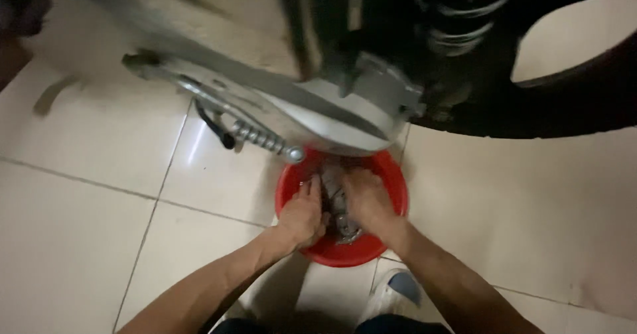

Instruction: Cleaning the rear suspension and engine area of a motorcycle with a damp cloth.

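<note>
A red plastic basin point(391, 175) sits on the tiled floor under a scooter's silver engine case point(332, 118). Both my hands are down inside the basin. My left hand point(302, 214) and my right hand point(365, 201) close from either side on a grey metal part point(337, 201) that lies between them in the basin. The part's shape is blurred and mostly hidden by my fingers.
The scooter's black rear tyre point(570, 102) and a coil shock spring point(464, 22) fill the upper right. A kickstand with a steel spring point(262, 138) juts out at left. My white and blue shoe point(398, 291) stands just below the basin. Pale floor tiles point(86, 228) spread around.
</note>
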